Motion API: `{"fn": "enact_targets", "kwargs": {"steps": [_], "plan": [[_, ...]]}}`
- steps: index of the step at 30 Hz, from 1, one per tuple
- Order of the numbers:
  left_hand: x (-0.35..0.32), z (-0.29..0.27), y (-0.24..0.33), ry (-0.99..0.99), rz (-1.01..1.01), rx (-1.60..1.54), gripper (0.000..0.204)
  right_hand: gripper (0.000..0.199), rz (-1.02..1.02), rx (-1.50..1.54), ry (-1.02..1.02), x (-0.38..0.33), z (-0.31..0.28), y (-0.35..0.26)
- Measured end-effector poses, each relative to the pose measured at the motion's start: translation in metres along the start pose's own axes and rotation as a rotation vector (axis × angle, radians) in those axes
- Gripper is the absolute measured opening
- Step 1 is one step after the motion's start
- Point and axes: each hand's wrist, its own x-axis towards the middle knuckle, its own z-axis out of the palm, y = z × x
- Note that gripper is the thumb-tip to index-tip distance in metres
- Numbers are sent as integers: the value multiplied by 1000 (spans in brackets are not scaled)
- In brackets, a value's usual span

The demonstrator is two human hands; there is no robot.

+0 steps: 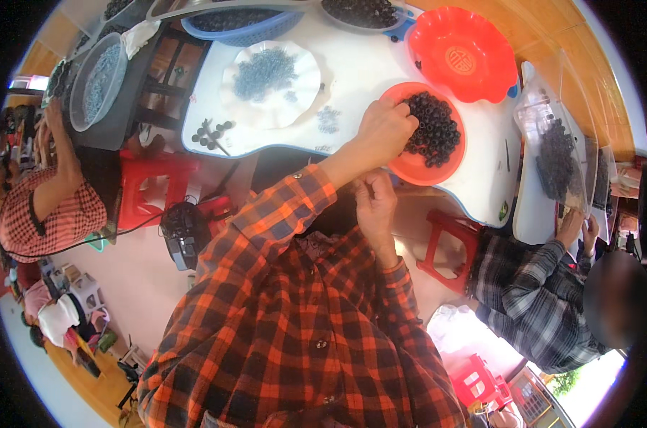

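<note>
My left hand reaches across to the left rim of an orange-red bowl, its fingers curled closed. What they hold, if anything, is hidden. The bowl is partly filled with small black round pieces, some with holes. Lower down, just off the table's front edge, my right hand is closed with thumb and fingertips together; I cannot make out anything in it. To the left stands a white scalloped plate with a pile of small clear pieces. A few more clear pieces lie on the table between plate and bowl.
A red scalloped dish sits behind the bowl. Blue baskets of dark pieces stand at the back. Black round pieces on a stick lie at the table's left. People work on both sides; red stools stand nearby.
</note>
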Motion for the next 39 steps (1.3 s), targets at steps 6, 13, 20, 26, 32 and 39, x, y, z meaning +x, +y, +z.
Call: {"fn": "enact_targets", "kwargs": {"steps": [6, 13, 20, 26, 32, 39], "plan": [[6, 10, -2, 3, -5, 75, 9, 7, -19, 2, 0, 0, 3, 14], [8, 7, 2, -43, 9, 99, 9, 7, 18, 51, -2, -1, 3, 15], [4, 7, -3, -36, 7, -65, 16, 6, -16, -11, 6, 0, -3, 9], [-32, -20, -7, -29, -454, -1366, 17, 5, 97, 140, 32, -1, -10, -10], [-71, -34, -9, -10, -686, -1811, 23, 7, 140, 240, 35, 2, -16, -24], [-95, -37, -16, 80, -535, -2148, 29, 7, 104, 206, -11, 3, -15, -35]]}}
